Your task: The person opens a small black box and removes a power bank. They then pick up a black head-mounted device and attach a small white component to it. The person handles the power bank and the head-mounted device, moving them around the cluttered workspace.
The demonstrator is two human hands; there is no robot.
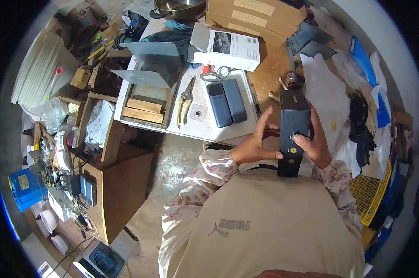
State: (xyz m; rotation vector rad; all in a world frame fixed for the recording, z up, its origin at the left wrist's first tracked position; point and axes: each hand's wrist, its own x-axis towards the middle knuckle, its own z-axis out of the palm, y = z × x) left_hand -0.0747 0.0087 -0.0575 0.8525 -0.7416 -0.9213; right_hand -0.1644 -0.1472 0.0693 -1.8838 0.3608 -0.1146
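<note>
A tall black cardboard box point(290, 139) with small gold markings stands upright between my hands, close to my apron. My right hand point(317, 147) grips it from the right, with the thumb pressed on the near face. From the left, my left hand point(253, 147) has its thumb on the box's edge and its index finger raised; its other fingers are partly hidden behind the box. Left of the hands, two dark blue slab-shaped devices point(235, 100) lie side by side on the white tabletop. Beside them are a small clear packet point(198, 113) and pruning shears point(186, 101) with pale handles.
Grey-handled scissors point(222, 72) and an opened white carton point(235, 51) lie farther back, before brown cardboard boxes point(253, 18). A metal tray point(147, 104) holds wooden blocks at left. White sheeting point(325, 88) and a yellow crate point(370, 192) are on the right.
</note>
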